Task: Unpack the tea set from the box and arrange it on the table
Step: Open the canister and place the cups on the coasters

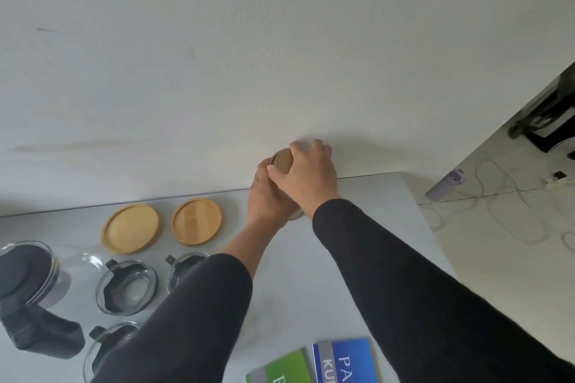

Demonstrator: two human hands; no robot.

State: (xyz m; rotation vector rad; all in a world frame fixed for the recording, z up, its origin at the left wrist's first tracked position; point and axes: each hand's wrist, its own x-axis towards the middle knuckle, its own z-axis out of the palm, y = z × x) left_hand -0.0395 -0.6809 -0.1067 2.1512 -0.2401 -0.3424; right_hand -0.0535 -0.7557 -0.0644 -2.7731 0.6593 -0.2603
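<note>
At the far edge of the grey table point(357, 258), by the wall, both hands close around a glass jar with a wooden lid point(283, 159). My left hand point(267, 196) grips the jar's body from the left. My right hand point(308, 176) curls over the lid from above. The jar's glass is mostly hidden; a bit of its base point(297, 215) shows. Two round wooden coasters point(130, 226) point(196, 221) lie left of the jar. Nearer me stand glass cups with black handles point(126, 287) point(186, 267) point(107, 348) and a glass teapot with a black lid point(28, 274).
Green point(284, 367) and blue point(345, 359) booklets lie at the table's near edge. A white wall backs the table. Right of the table, on the pale floor, are a purple bottle point(445, 185), loose white cables point(497, 196) and a black stand point(547, 121).
</note>
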